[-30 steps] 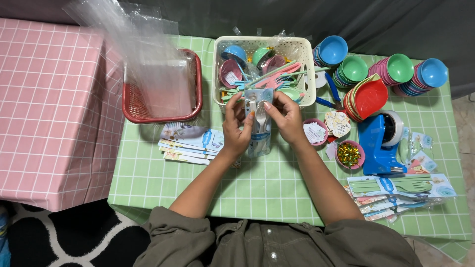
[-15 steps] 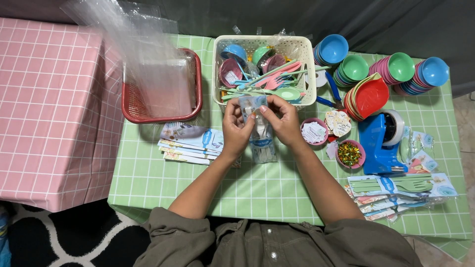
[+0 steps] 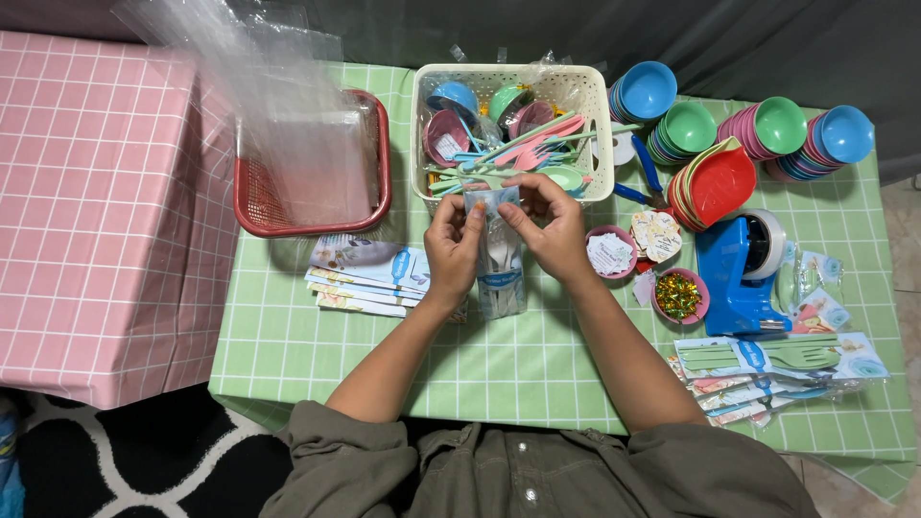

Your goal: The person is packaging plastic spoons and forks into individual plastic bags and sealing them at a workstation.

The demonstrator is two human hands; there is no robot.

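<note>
At the centre of the frame, the left hand (image 3: 453, 242) and right hand (image 3: 549, 228) both pinch the top of a clear cutlery packet (image 3: 500, 261), upright over the green checked counter (image 3: 288, 336), just below the cream basket (image 3: 595, 125).

home packing table | green checked cloth (image 3: 537, 355) | stacked plastic bowls (image 3: 767, 129) | cutlery basket (image 3: 595, 105)

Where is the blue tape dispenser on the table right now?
In the head view, the blue tape dispenser stands on the green checked table, off to the person's right, just below the red heart-shaped dishes and beside the small bowl of gold bits.
</note>
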